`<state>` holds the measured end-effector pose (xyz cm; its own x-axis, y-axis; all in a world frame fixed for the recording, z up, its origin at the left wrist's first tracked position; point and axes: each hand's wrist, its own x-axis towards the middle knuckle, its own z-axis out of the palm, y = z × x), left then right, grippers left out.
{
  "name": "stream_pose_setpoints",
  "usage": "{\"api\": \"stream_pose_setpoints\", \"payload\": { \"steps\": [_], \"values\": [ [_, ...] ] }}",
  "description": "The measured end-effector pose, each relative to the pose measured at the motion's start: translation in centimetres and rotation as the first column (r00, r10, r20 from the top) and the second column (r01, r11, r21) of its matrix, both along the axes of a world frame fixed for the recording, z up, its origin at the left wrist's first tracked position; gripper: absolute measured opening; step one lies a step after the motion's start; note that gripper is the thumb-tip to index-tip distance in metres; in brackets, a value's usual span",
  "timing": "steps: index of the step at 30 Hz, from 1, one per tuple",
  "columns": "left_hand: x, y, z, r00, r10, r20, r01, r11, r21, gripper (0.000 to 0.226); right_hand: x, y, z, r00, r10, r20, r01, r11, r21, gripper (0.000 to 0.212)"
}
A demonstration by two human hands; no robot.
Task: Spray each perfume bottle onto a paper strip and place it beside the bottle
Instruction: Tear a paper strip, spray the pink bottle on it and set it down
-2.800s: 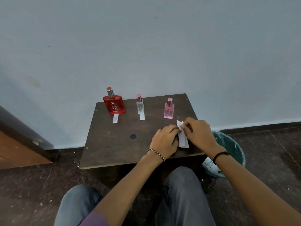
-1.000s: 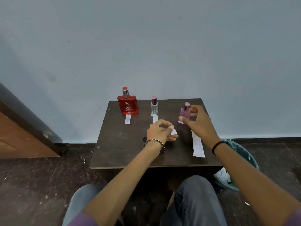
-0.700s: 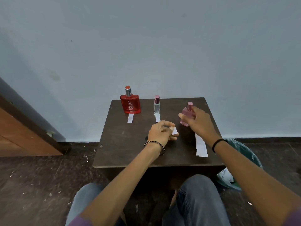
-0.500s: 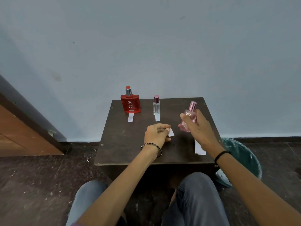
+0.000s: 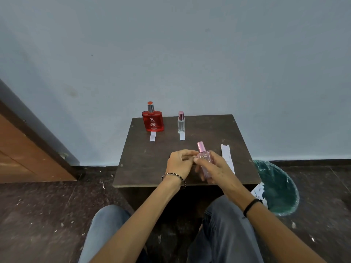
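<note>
1. Small dark wooden table [image 5: 152, 168] against a pale wall; the person sits at it, knees in grey jeans below its near edge.
2. Right hand [image 5: 216, 168] is wrapped around the pink perfume bottle [image 5: 204, 160], lifted off the table over its near right part. Bottle roughly upright, pink cap [image 5: 201, 146] uppermost, white lettering facing the camera.
3. Left hand [image 5: 179, 164] is curled, fingers pinched together right beside the pink bottle's shoulder. What it grips is hidden behind the fingers; cannot tell whether a strip is in it.
4. Red perfume bottle [image 5: 152, 121] stands upright at the far left of the table, a short paper strip [image 5: 152, 136] lying flat just in front of it.
5. Clear slim bottle [image 5: 181, 123] with a pink cap stands upright to the right of the red one, apart from it; a second short strip [image 5: 182, 136] lies just in front.
6. A stack of longer white strips [image 5: 227, 158] lies flat on the table's right side, just right of the right hand.
7. Green bin [image 5: 279, 188] sits on the floor at the table's right, with white paper at its rim.
8. Beaded bracelet [image 5: 172, 176] on the left wrist; black band [image 5: 251, 205] on the right.
</note>
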<state>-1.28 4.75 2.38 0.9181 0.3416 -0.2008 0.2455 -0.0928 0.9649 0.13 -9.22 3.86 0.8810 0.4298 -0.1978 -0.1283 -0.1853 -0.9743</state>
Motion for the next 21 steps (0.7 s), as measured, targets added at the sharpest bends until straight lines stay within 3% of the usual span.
{"api": "stream_pose_setpoints", "payload": {
  "steps": [5,8,12,15,19,21],
  "values": [
    [-1.1,0.3,0.6,0.998,-0.068,0.015,0.069,0.993,-0.099,0.023,0.0,-0.1,-0.2,1.0,-0.014,-0.012,0.014,1.0,-0.008,0.021],
    [-0.9,0.3,0.9,1.0,-0.005,0.003,0.005,0.986,-0.168,0.017,-0.2,-0.2,0.0,1.0,0.0,-0.026,-0.001,1.0,-0.03,0.024],
    [-0.3,0.5,1.3,1.0,0.011,-0.003,-0.011,0.968,-0.25,0.03,-0.7,0.0,0.1,0.997,0.061,-0.04,-0.063,0.997,-0.048,0.029],
    [-0.5,0.3,1.5,0.998,-0.049,0.038,0.057,0.967,-0.25,0.031,-1.0,0.1,0.2,0.995,0.09,-0.052,-0.091,0.996,-0.004,0.035],
    [-0.4,0.7,1.6,0.992,-0.122,0.027,0.123,0.917,-0.379,0.039,-1.1,0.1,0.7,0.99,0.088,-0.11,-0.075,0.99,0.119,0.038],
    [-0.4,0.9,1.6,0.991,-0.129,0.025,0.129,0.926,-0.354,0.036,-1.2,0.0,0.9,0.991,0.095,-0.091,-0.085,0.99,0.113,0.036]
  ]
}}
